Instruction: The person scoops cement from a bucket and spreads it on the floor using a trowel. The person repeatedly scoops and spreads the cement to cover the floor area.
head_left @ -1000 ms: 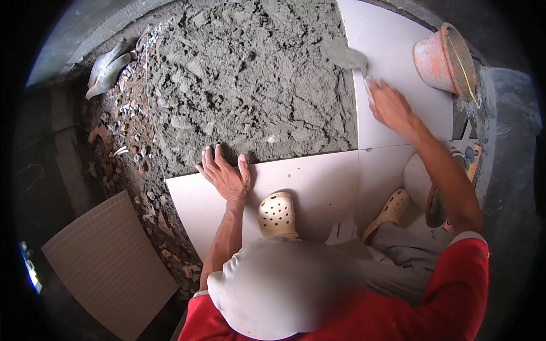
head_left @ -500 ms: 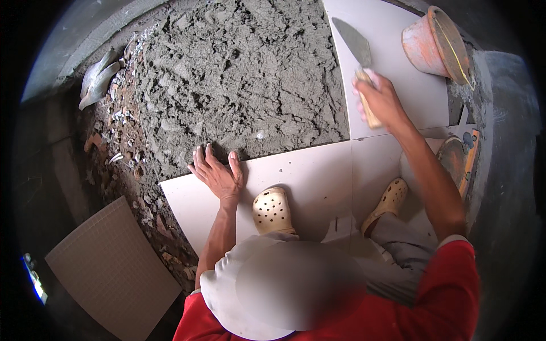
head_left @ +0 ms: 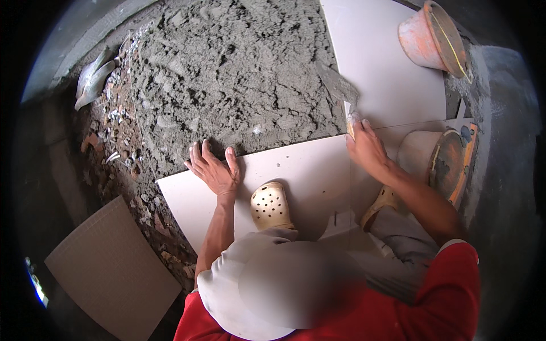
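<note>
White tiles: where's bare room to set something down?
Largest: the far-right tile, between the mortar and the upper bucket. Smaller, with a few specks: the near tile, between the left hand and right hand. Crowded: the right edge, where the lower bucket and orange bar sit.

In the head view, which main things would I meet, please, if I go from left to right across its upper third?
Pale folded bundle of unclear kind → brownish strip of broken rubble → rough grey mortar bed → grey mortar-smeared trowel blade → smooth white flat tile → round orange bucket.
</note>
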Tool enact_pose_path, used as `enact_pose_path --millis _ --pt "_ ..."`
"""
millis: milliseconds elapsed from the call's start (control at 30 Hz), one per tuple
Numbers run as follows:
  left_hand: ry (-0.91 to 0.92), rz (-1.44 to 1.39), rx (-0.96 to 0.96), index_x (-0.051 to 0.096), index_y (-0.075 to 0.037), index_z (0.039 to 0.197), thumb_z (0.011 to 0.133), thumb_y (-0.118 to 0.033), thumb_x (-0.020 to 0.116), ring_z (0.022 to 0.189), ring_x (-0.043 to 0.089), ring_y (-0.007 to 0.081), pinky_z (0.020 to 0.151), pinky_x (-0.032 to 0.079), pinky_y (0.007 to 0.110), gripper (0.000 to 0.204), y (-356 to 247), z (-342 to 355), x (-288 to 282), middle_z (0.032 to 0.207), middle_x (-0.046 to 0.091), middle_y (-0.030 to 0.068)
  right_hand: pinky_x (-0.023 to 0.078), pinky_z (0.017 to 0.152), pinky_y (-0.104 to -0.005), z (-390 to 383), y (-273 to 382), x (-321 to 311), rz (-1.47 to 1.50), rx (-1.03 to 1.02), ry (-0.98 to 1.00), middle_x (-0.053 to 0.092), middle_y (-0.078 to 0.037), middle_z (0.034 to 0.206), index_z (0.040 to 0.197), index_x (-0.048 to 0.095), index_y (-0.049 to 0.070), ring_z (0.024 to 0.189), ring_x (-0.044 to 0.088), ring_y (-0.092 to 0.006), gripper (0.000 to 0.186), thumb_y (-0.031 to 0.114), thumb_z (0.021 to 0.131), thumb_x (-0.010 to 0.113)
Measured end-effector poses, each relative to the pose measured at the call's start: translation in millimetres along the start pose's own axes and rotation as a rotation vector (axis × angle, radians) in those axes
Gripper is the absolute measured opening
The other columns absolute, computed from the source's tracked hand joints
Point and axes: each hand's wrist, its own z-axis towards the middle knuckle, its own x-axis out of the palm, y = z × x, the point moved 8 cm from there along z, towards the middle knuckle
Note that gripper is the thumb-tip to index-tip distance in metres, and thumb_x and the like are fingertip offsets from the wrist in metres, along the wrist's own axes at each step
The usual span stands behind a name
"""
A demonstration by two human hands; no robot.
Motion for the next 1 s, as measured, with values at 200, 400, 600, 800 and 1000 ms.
enact_pose_path --millis 200,400,600,800,1000 --pt "-0.095 -0.011 0.103 0.048 0.004 0.147 0.101 -0.048 0.059 0.147 0.034 0.0477 0.125 0.010 0.067 0.070 -4 -5 -4 0.155 0.040 0.0267 0.052 0.090 -0.0541 -44 -2 -59 0.151 -0.231 0.008 0.065 -0.032 0.106 0.131 0.056 -0.010 0.099 0.065 -0.0502 0.046 0.018 0.095 0.064" --pt "-0.055 0.020 0.122 0.049 -0.001 0.148 0.106 -0.046 0.051 0.150 0.034 0.0417 0.125 0.009 0.067 0.062 -12 17 -4 0.156 0.042 0.0230 0.051 0.091 -0.0494 -165 -102 -198 0.004 -0.229 -0.185 0.066 -0.026 0.118 0.140 0.052 -0.003 0.107 0.067 -0.0415 0.051 0.015 0.094 0.065" --pt "0.024 -0.219 0.729 0.060 -0.001 0.133 0.109 -0.035 0.046 0.139 0.049 0.0355 0.123 0.022 0.058 0.044 -154 78 -58 0.140 0.058 0.0204 0.050 0.101 -0.0447 -299 -225 -311 -0.187 0.591 -0.061 0.067 -0.022 0.120 0.136 0.063 0.003 0.115 0.064 -0.0355 0.044 0.020 0.095 0.069" --pt "0.766 -0.378 1.077 0.069 0.002 0.116 0.111 -0.049 0.036 0.105 0.069 0.0358 0.091 0.058 0.051 0.061 -353 66 -69 0.115 0.071 0.0241 0.052 0.096 -0.0467 -234 -273 -286 -0.641 0.509 -0.100 0.068 -0.018 0.115 0.121 0.069 0.004 0.111 0.064 -0.0368 0.030 0.019 0.095 0.067" --pt "1.271 -0.385 0.957 0.051 0.006 0.147 0.105 -0.068 0.043 0.126 0.063 0.0391 0.104 0.053 0.049 0.085 -481 -31 -15 0.136 0.063 0.0271 0.053 0.091 -0.0466 -175 -188 -179 -0.834 -0.005 -0.021 0.066 -0.015 0.110 0.112 0.071 0.006 0.107 0.065 -0.0306 0.026 0.015 0.089 0.064"
